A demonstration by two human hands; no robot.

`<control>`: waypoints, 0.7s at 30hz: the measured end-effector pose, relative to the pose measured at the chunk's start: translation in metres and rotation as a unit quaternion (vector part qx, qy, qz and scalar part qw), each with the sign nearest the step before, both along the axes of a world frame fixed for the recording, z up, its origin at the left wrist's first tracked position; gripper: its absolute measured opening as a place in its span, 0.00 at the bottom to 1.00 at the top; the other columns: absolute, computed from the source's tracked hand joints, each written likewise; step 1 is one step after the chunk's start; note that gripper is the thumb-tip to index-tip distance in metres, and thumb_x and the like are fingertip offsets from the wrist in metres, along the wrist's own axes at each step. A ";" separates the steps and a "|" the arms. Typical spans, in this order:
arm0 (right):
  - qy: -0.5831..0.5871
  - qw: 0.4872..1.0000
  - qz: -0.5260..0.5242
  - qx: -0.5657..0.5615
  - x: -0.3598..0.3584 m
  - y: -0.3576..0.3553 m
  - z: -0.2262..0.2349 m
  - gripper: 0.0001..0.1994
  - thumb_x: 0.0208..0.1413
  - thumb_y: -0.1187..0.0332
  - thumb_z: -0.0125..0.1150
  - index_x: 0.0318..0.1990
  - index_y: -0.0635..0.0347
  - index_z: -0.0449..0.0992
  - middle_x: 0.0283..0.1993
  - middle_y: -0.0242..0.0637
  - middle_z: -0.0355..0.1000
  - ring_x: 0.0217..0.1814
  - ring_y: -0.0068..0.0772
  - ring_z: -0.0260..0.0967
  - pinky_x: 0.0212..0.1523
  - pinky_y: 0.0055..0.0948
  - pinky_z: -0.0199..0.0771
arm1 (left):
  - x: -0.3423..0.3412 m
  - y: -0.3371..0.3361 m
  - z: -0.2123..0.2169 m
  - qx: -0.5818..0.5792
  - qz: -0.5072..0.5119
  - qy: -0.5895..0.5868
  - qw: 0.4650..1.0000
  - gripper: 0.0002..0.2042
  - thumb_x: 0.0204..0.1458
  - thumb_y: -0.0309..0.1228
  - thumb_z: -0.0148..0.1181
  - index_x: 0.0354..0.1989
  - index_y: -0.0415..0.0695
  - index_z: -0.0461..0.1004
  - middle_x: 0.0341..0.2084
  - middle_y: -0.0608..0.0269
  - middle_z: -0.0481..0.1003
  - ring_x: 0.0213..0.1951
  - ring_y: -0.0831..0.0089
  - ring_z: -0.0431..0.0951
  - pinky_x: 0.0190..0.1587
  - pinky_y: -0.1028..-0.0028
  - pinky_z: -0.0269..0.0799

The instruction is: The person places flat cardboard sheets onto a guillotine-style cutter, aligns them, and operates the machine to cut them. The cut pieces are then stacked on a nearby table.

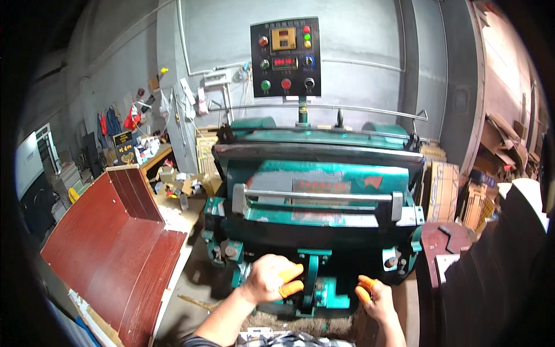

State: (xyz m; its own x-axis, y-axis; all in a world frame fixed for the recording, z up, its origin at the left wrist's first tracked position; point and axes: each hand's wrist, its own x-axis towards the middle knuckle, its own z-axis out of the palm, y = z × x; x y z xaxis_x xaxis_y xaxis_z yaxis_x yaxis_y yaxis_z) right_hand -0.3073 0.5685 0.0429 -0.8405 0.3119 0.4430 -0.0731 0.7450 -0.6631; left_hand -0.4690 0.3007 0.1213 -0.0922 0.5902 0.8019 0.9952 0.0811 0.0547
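My left hand [272, 280] is over the lower middle of a large green press-like machine [315, 231]. Its two visible orange-covered fingertips point right with a gap between them, and nothing shows in it. To the right, my right hand [377, 297] is raised with its fingers half bent. Orange covers sit on two of its fingertips, slightly apart, and it too appears to hold nothing. Both hands look to be in the air in front of the machine, below its horizontal metal bar [318, 195]. The remaining fingers of each hand are partly hidden.
A black control panel [285, 58] with buttons and lit red digits stands above the machine. At left is a reddish-brown board table [104, 248] with a raised side. A dark red surface [430, 243] bears a black hex key [445, 237], beside a dark sheet stack [491, 260].
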 end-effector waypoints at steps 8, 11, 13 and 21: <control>0.085 0.996 -0.001 -0.002 0.041 -0.042 0.021 0.16 0.49 0.73 0.67 0.47 0.63 0.76 0.34 0.42 0.77 0.33 0.37 0.76 0.36 0.28 0.75 | 0.014 -0.065 0.033 0.113 0.088 0.000 0.990 0.26 0.49 0.48 0.63 0.45 0.36 0.76 0.45 0.50 0.75 0.47 0.51 0.75 0.52 0.59 0.68; 0.157 0.987 -0.016 0.037 0.058 -0.056 0.030 0.16 0.49 0.74 0.66 0.47 0.63 0.76 0.37 0.42 0.78 0.35 0.35 0.77 0.36 0.26 0.75 | 0.015 -0.080 0.044 0.146 0.100 0.027 0.984 0.24 0.52 0.47 0.60 0.46 0.36 0.76 0.48 0.51 0.74 0.53 0.52 0.72 0.57 0.56 0.63; 0.206 0.978 -0.021 0.030 0.068 -0.066 0.036 0.17 0.50 0.73 0.65 0.48 0.64 0.76 0.38 0.42 0.78 0.35 0.33 0.77 0.38 0.26 0.76 | 0.015 -0.091 0.047 0.155 0.130 0.046 0.978 0.21 0.57 0.44 0.55 0.46 0.36 0.76 0.50 0.52 0.73 0.56 0.50 0.70 0.60 0.53 0.59; 0.203 0.974 -0.065 0.072 0.065 -0.102 0.049 0.15 0.54 0.72 0.62 0.48 0.69 0.75 0.47 0.49 0.74 0.48 0.41 0.75 0.49 0.33 0.75 | -0.047 -0.113 -0.018 0.016 0.230 -0.090 0.969 0.19 0.55 0.33 0.56 0.52 0.34 0.71 0.55 0.49 0.70 0.62 0.47 0.62 0.65 0.54 0.53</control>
State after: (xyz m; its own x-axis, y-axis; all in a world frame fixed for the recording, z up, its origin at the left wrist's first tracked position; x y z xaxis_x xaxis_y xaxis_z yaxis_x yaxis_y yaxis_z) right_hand -0.2423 0.4663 0.0916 -0.5444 0.3133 0.7781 -0.2072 0.8487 -0.4866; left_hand -0.5161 0.1878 0.1034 -0.4796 0.4281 0.7659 0.8281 0.5096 0.2337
